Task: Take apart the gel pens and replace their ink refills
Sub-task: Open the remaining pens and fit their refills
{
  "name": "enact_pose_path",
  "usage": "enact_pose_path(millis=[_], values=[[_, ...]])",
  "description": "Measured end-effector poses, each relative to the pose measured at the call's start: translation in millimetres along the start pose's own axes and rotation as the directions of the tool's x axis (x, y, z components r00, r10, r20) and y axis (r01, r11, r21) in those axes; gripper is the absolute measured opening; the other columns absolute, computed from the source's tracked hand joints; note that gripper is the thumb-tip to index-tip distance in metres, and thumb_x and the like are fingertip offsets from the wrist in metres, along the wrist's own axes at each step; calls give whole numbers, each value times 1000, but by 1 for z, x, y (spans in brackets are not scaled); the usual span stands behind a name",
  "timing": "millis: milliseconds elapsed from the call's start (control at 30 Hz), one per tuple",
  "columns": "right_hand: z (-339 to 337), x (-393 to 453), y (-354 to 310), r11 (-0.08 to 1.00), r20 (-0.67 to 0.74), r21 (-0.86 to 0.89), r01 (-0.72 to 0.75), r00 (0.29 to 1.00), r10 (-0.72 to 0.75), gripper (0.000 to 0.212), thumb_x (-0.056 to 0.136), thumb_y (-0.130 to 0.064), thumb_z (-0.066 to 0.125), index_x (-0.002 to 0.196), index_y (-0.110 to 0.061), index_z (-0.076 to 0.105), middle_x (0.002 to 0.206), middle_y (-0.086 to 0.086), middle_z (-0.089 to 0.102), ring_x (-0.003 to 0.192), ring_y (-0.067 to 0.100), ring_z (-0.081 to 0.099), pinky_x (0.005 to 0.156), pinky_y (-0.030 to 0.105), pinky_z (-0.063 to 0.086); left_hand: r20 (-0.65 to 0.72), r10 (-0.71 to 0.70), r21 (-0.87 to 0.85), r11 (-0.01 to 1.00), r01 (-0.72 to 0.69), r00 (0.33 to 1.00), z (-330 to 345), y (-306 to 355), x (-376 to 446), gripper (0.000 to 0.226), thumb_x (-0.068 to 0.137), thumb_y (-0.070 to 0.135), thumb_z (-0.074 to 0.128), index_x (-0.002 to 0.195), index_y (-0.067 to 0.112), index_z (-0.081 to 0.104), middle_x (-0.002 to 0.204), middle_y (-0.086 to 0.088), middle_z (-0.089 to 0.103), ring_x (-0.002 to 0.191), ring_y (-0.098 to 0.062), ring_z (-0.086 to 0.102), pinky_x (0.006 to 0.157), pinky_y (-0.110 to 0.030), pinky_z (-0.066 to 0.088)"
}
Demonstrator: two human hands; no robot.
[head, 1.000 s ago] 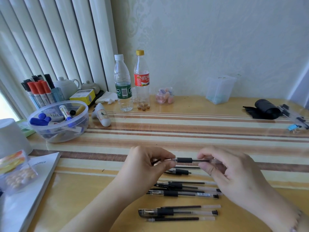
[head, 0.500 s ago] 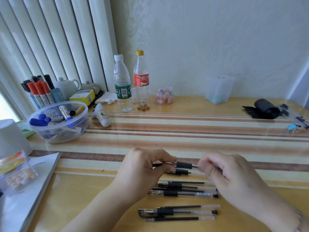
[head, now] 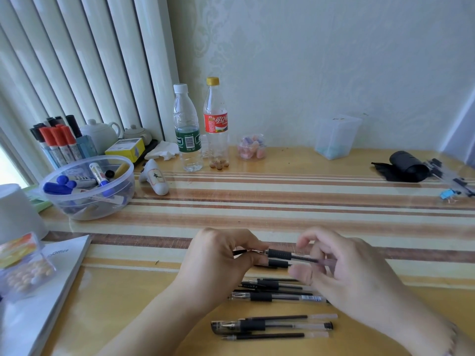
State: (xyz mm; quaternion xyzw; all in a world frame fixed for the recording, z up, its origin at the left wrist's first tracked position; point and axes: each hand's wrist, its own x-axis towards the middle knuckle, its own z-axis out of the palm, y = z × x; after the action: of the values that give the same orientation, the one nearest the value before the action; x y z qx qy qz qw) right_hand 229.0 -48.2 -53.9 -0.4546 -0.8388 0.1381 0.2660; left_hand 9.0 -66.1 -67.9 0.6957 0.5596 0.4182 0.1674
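Striped wooden table (head: 282, 201) holds loose gel pens (head: 272, 325); left hand (head: 218, 263) pinches one pen's tip end (head: 279, 253); right hand (head: 344, 273) grasps its barrel

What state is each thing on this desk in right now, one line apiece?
Left hand: pinching the tip end of a gel pen.
Right hand: holding the same pen's barrel.
Held gel pen: uncapped, level, above the table.
Water bottle: capped, upright, nearly empty.
Cola bottle: capped, upright.
Marker bowl: lidless.
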Motion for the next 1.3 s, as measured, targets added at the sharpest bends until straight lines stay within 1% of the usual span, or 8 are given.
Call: enact_pose_path(millis=[167,267,400,600,800,933,1100,1300], values=[[4,-1,3,1000,-30,12,29,999,-29,52,91,-63,33,62,-29,59,38,-14,47,39,8,46,43,12,33,16,13,-20,1000,-12,1000,0,5,-3,14,74,9,82,76,23,80,78,20,76,46,18,52,51,3,34],[6,-1,6,1000,-14,-11,16,1000,-16,48,91,-60,34,68,-30,64,39,-10,46,39,9,46,42,15,33,65,-9,23,1000,7,998,-3,7,-2,10,77,24,80,84,30,78,74,28,71,41,11,50,48,-1,33],[-2,0,5,991,-69,-113,70,995,-78,35,92,-61,39,79,-39,63,46,-16,57,45,5,55,39,17,41,200,54,176,980,-90,978,-10,2,2,32,84,57,61,110,40,66,104,28,69,97,11,61,80,-15,49],[0,1,0,969,-76,-211,133,985,-152,35,91,-53,44,74,-33,67,43,-23,44,39,-1,44,39,11,30,178,220,246,934,-260,959,-7,-4,2,27,90,44,50,86,26,70,70,13,66,64,-5,59,52,-30,48],[3,-1,-7,959,123,238,-153,984,127,47,84,-57,41,58,-22,57,35,-5,34,36,9,31,41,16,28,183,383,319,848,-423,906,-14,3,4,22,91,31,56,78,23,71,76,14,71,63,-4,63,41,-29,47],[1,-1,-5,998,-16,68,-10,1000,11,43,90,-60,40,69,-30,62,46,-7,57,44,12,51,42,18,35,194,210,234,939,-253,958,-20,5,4,22,89,48,54,98,31,66,57,8,61,53,-8,55,50,-24,45],[1,1,3,991,-147,133,31,989,-11,31,84,-62,47,77,-36,64,63,-8,67,52,13,61,50,34,52,238,93,-29,996,-89,967,-28,2,6,19,97,16,31,110,27,40,69,-4,56,67,-18,50,66,-28,42],[2,2,4,993,-177,105,47,984,-28,26,80,-60,53,81,-37,65,78,-18,68,77,7,67,59,29,56,195,20,-32,999,-14,981,-24,0,9,24,92,16,63,106,28,47,91,14,75,85,2,65,73,-11,48]])
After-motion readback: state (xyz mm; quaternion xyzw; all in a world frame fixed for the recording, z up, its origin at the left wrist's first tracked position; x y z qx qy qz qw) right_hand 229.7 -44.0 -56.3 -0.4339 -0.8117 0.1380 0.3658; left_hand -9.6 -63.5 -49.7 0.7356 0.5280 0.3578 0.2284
